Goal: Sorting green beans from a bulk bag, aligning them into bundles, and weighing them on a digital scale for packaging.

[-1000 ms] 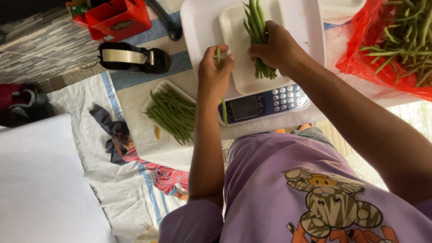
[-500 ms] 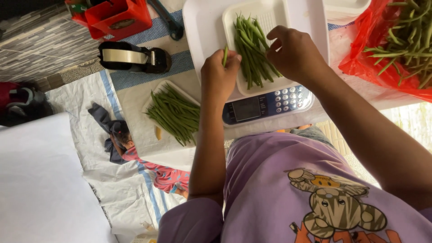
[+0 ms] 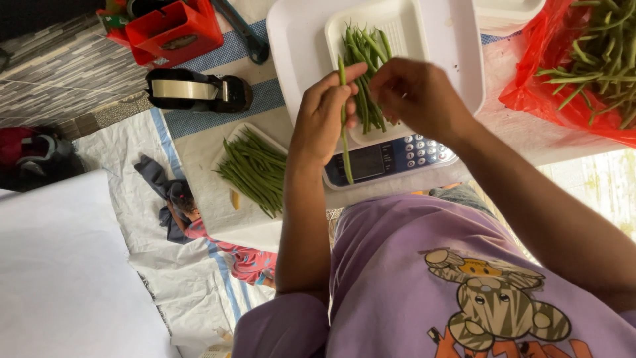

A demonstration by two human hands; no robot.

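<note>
My left hand [image 3: 322, 114] grips one long green bean [image 3: 345, 136] upright over the front of a white digital scale [image 3: 391, 159]. On the scale's platform sits a white foam tray [image 3: 404, 40] with a bunch of green beans [image 3: 363, 63] in it. My right hand [image 3: 414, 93] hovers over the tray's near edge, fingers curled beside the bunch; whether it pinches a bean I cannot tell. A second foam tray [image 3: 218, 192] with a pile of green beans [image 3: 255, 171] lies to the left of the scale.
A red plastic bag [image 3: 563, 73] full of loose green beans lies at the right. A black tape dispenser [image 3: 195, 91] and a red box [image 3: 173, 30] stand at the far left. White sheeting [image 3: 59, 265] covers the floor, with crumpled cloth [image 3: 175, 202] on it.
The bunch of beans that my right hand held has been laid in the tray on the scale. My left hand has lifted one bean up over the scale's display.
</note>
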